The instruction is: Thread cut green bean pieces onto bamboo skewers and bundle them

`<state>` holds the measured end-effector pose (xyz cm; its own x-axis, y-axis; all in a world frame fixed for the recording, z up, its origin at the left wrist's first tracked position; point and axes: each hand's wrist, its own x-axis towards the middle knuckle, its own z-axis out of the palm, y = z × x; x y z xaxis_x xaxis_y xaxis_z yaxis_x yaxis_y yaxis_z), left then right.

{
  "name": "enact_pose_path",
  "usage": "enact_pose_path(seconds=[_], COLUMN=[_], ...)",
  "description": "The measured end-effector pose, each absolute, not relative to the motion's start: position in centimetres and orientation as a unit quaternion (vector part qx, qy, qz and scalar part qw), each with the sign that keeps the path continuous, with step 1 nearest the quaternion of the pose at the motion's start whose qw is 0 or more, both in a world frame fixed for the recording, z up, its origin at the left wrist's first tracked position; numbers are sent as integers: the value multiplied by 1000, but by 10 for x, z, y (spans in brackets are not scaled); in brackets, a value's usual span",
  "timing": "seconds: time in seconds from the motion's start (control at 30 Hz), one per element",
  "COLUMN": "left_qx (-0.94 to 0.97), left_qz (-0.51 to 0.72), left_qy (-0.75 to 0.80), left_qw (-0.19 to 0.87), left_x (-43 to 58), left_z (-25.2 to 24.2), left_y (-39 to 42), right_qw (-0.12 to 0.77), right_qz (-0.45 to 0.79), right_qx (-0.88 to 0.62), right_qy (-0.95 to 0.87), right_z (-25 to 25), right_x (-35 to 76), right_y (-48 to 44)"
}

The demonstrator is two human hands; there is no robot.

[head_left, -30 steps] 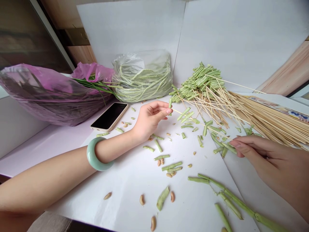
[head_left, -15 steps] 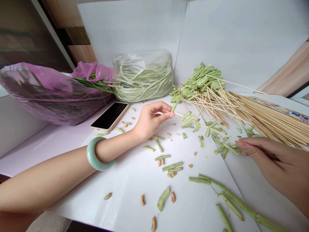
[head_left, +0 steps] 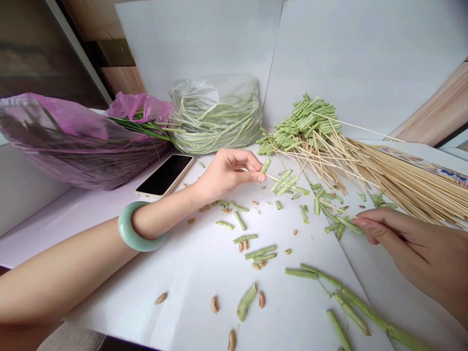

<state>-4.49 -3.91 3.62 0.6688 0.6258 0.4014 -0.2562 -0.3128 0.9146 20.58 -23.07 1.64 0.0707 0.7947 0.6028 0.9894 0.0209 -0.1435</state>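
Note:
My left hand (head_left: 234,173) pinches a short piece of green long bean (head_left: 265,165) between thumb and fingers, at one end of a thin wooden skewer (head_left: 343,211). The skewer's other end is in the closed fingertips of my right hand (head_left: 413,248). More bean pieces (head_left: 287,185) appear threaded along the skewer between my hands, though over the pieces lying beneath, it is hard to tell which are on it. A pale green bangle (head_left: 126,229) circles my left wrist.
Bean-topped skewers (head_left: 307,119) lie piled behind my hands, with bare skewers (head_left: 409,180) to the right. A clear bag of long beans (head_left: 215,122), a purple bag (head_left: 73,146) and a phone (head_left: 164,175) stand left. Bean pieces (head_left: 246,302) and seeds dot the white table.
My left forearm and bangle have shifted slightly left. My right hand has moved a little left with the skewer, and the bean pieces near my left hand have changed angle slightly.

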Motion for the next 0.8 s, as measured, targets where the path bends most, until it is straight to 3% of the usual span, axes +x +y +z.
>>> enact_pose_path(seconds=[0.3,0.53,0.8], left_qx=[738,720,732], left_qz=[318,334,307], left_qy=[167,175,168], left_qw=[571,582,584], left_x=[-41,-44,-45], left_z=[22,30,26], left_y=[-35,-36,-34], right_qw=[269,238,223], right_qz=[-267,-181,-201], right_qx=[-730,-655,-671], right_qy=[-569,-694,-678], right_z=[9,20,17], right_x=[195,193,191], right_y=[-237,-227,-231])
